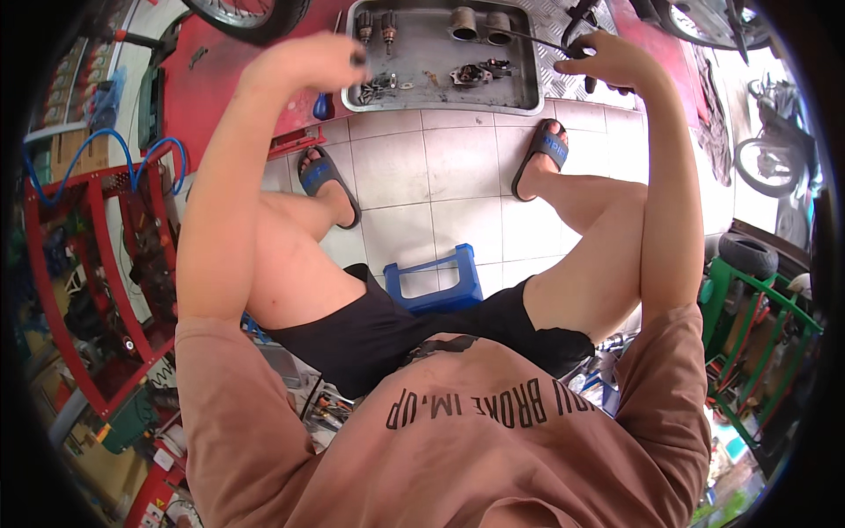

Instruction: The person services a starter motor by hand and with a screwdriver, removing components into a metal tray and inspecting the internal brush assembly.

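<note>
Two hollow grey metal cylinders [463, 21] sit in the rectangular silver metal tray [532, 79]. Your right hand [613, 63] grips a thin dark rod [540, 42] reaching across the tray's right rim toward them; your left hand [319, 63] is at the left rim, its grip too blurred to tell.

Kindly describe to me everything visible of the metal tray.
The tray is rectangular, round-cornered and grey, apparently metal, with a raised rim and stained floor. It lies flat beyond the feet, holding two hollow cylinders and smaller parts. A thin rod by the right hand crosses its right rim; whether the blurred left hand touches it is unclear.
</note>
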A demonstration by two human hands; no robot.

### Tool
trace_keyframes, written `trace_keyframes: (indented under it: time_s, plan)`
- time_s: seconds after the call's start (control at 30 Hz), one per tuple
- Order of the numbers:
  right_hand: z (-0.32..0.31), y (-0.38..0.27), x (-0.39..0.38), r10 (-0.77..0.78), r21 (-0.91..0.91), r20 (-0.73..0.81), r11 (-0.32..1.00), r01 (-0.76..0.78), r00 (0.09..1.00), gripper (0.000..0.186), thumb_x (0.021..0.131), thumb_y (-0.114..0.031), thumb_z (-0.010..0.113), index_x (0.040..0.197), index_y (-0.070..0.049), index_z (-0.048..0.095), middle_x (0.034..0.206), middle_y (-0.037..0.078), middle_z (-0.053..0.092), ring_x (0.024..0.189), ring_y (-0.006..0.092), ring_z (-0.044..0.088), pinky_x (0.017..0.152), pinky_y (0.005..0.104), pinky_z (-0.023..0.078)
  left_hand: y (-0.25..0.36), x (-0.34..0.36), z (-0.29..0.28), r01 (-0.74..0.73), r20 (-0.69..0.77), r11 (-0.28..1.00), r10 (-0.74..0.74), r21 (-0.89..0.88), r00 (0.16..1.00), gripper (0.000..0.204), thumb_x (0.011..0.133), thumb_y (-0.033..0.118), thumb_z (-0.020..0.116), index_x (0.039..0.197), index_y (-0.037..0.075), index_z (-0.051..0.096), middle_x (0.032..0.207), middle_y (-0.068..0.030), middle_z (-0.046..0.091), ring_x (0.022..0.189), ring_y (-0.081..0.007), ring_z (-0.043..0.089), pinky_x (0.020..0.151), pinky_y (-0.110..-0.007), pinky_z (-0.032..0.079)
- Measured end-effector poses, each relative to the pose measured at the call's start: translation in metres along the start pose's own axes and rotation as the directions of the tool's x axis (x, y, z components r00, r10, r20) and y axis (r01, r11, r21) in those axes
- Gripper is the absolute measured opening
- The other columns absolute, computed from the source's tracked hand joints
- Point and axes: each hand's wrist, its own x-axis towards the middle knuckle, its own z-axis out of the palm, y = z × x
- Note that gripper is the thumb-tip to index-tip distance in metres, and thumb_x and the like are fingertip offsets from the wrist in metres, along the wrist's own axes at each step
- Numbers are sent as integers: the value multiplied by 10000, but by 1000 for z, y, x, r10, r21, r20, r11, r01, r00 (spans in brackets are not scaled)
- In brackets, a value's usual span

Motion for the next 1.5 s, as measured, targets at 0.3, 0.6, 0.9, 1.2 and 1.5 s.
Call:
trace_keyframes:
  time_s: [0.3,0.6,0.9,1.2,1.5]
  plan:
    - [6,-19,16,-97,-52,63,994,101,993,485,807,-497,694,1061,-85,663,622,45,631,412,85,424,383,258,320,-76,-111,-48,-185,-667,938,-62,-292,743,352,957,247,534,1214,16,600,989,-118,691,917,-206,656,822,-324,501]
    - [8,-48,-13,-43,-141,76,989,54,996,551,758,-580,692,965,-69,722,850,76,710,706,205,637,597,340,525,-93,-81,17,39,-401,978,-120,-203,908,361,961,258,518,1214,14,598,1004,-121,692,932,-203,656,825,-324,502]
    - [9,-9,8,-138,-109,-67,986,130,988,606,715,-550,725,991,-12,701,800,119,687,649,233,642,530,359,510,-95,-79,30,68,-402,956,-184,-285,897,370,966,269,502,1215,12,597,1018,-124,693,946,-200,657,829,-325,503]
    - [0,-22,-19,-125,26,-150,991,130,981,523,704,-508,738,897,-23,702,729,114,680,676,239,670,572,385,543,-102,-124,16,63,-478,923,-254,-379,841,380,970,280,485,1215,10,595,1033,-127,693,961,-196,658,833,-325,504]
    - [26,-9,22,-85,41,21,996,84,996,534,771,-512,695,997,-29,694,771,108,674,597,207,606,514,362,482,-110,-162,-35,-237,-721,764,-387,-600,576,391,975,291,469,1215,8,594,1047,-130,694,976,-193,659,837,-325,504]
